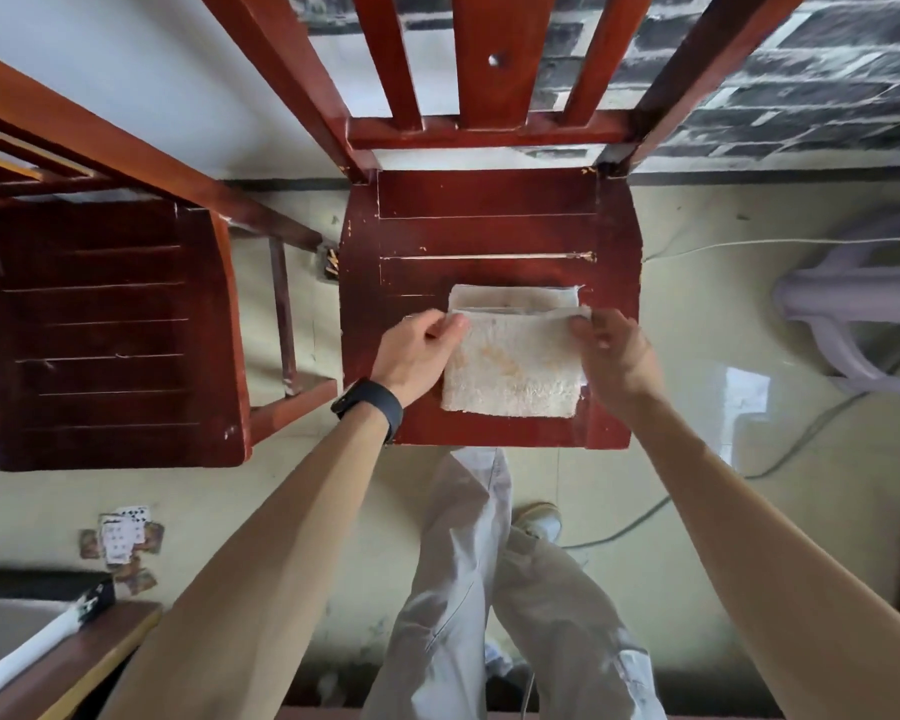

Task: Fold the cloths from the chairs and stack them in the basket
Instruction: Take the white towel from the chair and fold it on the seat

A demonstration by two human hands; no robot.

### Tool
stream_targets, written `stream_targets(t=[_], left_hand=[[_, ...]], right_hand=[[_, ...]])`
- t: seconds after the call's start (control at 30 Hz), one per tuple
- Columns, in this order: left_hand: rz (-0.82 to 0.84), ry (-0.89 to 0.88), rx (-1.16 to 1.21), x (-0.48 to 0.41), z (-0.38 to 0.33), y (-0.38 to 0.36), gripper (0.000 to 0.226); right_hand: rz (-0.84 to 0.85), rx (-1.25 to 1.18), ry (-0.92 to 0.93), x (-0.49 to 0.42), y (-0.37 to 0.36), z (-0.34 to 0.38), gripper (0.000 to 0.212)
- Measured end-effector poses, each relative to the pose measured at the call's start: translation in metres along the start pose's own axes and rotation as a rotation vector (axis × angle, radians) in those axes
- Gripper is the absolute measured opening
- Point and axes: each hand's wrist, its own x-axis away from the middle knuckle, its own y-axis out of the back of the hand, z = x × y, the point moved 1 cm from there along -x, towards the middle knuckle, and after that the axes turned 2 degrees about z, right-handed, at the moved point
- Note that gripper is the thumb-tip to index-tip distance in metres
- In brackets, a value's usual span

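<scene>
A cream terry cloth [513, 368] lies on the seat of a red-brown wooden chair [489, 231] straight ahead. Its upper layer is partly folded toward me, leaving a strip of the lower layer showing at the far edge. My left hand [419, 353], with a dark watch on the wrist, pinches the upper layer's far left corner. My right hand [611, 350] pinches its far right corner. Both hands hold that edge just above the seat. No basket is in view.
A second red-brown chair [105, 335] stands at the left, its seat bare. A pale plastic stool [863, 314] and a cable lie on the floor at the right. Playing cards [123, 543] are scattered on the floor at lower left. My legs stand before the chair.
</scene>
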Motion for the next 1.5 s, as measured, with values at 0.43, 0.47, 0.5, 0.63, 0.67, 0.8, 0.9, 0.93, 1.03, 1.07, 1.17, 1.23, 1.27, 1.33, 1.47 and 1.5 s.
stream_targets(t=[0.43, 0.47, 0.5, 0.63, 0.67, 0.8, 0.9, 0.93, 1.03, 1.07, 1.17, 1.23, 1.27, 1.33, 1.47, 1.5], left_hand=[[-0.14, 0.019, -0.162, -0.049, 0.009, -0.02, 0.038], [-0.158, 0.013, -0.193, -0.049, 0.009, -0.022, 0.037], [-0.177, 0.008, -0.227, -0.049, 0.009, -0.023, 0.037], [-0.227, -0.015, -0.327, -0.052, 0.008, -0.028, 0.039], [-0.232, -0.015, -0.344, -0.054, 0.008, -0.028, 0.04], [-0.261, -0.036, -0.407, -0.059, 0.005, -0.027, 0.044], [-0.361, -0.103, -0.449, -0.051, 0.001, -0.028, 0.038], [-0.422, -0.163, -0.469, -0.045, 0.001, -0.028, 0.034], [-0.537, -0.43, -0.553, -0.023, 0.013, -0.036, 0.028], [-0.518, -0.51, -0.577, -0.016, 0.017, -0.041, 0.031], [-0.368, -0.611, -0.643, -0.005, 0.026, -0.061, 0.054], [-0.286, -0.603, -0.708, -0.01, 0.031, -0.071, 0.063], [-0.266, -0.582, -0.725, -0.015, 0.034, -0.072, 0.065], [-0.247, -0.532, -0.744, -0.026, 0.042, -0.072, 0.068], [-0.269, -0.49, -0.702, -0.037, 0.056, -0.081, 0.076], [-0.279, -0.477, -0.688, -0.038, 0.059, -0.083, 0.077]], right_hand=[[-0.063, 0.271, 0.021, -0.044, -0.028, 0.003, 0.035], [-0.071, 0.274, 0.009, -0.044, -0.03, 0.003, 0.034], [-0.083, 0.275, -0.003, -0.043, -0.031, 0.003, 0.032], [-0.159, 0.258, 0.023, -0.037, -0.039, 0.004, 0.025], [-0.185, 0.248, 0.034, -0.036, -0.041, 0.004, 0.024], [-0.261, 0.204, 0.008, -0.031, -0.048, 0.007, 0.028], [-0.348, 0.131, -0.071, -0.026, -0.049, 0.01, 0.026], [-0.4, 0.133, -0.047, -0.022, -0.048, 0.01, 0.027], [-0.506, 0.29, 0.093, 0.001, -0.051, 0.008, 0.037], [-0.497, 0.344, 0.151, 0.009, -0.055, 0.006, 0.038], [-0.357, 0.493, 0.354, 0.025, -0.075, -0.003, 0.049], [-0.269, 0.545, 0.397, 0.02, -0.085, -0.01, 0.055], [-0.228, 0.562, 0.386, 0.015, -0.087, -0.014, 0.057], [-0.174, 0.596, 0.367, 0.003, -0.086, -0.023, 0.061], [-0.183, 0.617, 0.369, -0.011, -0.09, -0.035, 0.068], [-0.203, 0.597, 0.347, -0.011, -0.093, -0.036, 0.069]])
